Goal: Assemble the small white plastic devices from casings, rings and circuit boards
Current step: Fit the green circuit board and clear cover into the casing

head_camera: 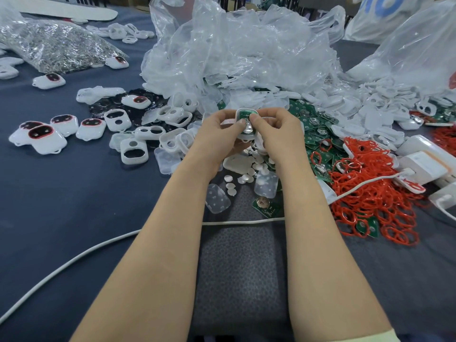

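Observation:
Both hands meet above the table's middle around one small white casing [246,114] with a green circuit board and a round silver cell inside it. My left hand [219,134] grips its left side, thumb on the cell. My right hand [276,129] pinches its right side, thumb on the board. Loose green circuit boards [318,134] lie to the right, red rings [370,193] in a heap further right. Empty white casings [134,151] and finished devices with red rings [39,134] are spread on the left.
Crumpled clear plastic bags [234,53] pile up behind the hands. A bag of shiny metal parts [54,45] lies far left. A white cable [74,260] crosses the dark cloth near me. White boxes [424,161] sit at the right. Small white discs [249,171] lie under the hands.

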The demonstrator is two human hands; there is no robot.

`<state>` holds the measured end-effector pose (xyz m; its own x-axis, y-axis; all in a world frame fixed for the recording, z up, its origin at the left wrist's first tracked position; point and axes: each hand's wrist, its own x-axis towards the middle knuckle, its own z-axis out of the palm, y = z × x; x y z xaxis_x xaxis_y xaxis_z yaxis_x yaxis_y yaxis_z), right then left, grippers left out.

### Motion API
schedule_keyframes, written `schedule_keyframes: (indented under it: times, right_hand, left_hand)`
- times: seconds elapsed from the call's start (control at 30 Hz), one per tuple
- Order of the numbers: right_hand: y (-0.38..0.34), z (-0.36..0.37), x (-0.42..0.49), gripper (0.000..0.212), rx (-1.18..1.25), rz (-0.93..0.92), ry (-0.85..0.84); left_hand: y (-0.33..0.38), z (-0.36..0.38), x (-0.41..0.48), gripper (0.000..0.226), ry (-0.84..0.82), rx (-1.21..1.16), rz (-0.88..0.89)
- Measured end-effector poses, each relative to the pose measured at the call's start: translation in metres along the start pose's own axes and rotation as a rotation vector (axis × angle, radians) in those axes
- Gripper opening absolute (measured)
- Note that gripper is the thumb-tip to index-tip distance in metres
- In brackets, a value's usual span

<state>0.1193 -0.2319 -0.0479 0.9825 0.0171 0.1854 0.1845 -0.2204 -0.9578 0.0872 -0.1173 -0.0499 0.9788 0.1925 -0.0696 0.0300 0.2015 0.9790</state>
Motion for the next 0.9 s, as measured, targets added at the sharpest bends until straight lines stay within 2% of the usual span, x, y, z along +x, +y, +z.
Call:
schedule_keyframes:
  times: [0.17, 0.3, 0.43, 0.57, 0.9]
  right_hand:
    - [0.000, -0.001, -0.001, 0.006, 0.039, 0.022, -0.001]
    - [-0.002, 0.001, -0.003, 0.011, -0.121, -0.136, 0.071]
    - [-0.004, 0.002, -0.006, 0.013, -0.261, -0.259, 0.070]
    - [-0.005, 0.004, -0.009, 0.024, -0.330, -0.287, 0.030]
    - [-0.006, 0.005, -0.010, 0.028, -0.379, -0.313, -0.009]
  left_hand:
    - [0.001, -0.001, -0.001, 0.013, -0.022, 0.013, 0.009]
    - [0.002, 0.002, -0.002, 0.015, -0.006, -0.020, -0.002]
    - [0.003, 0.002, 0.001, 0.015, 0.034, -0.056, -0.020]
    - [0.003, 0.002, 0.001, 0.018, 0.056, -0.096, -0.020]
    - [0.003, 0.002, 0.003, 0.018, 0.096, -0.135, -0.018]
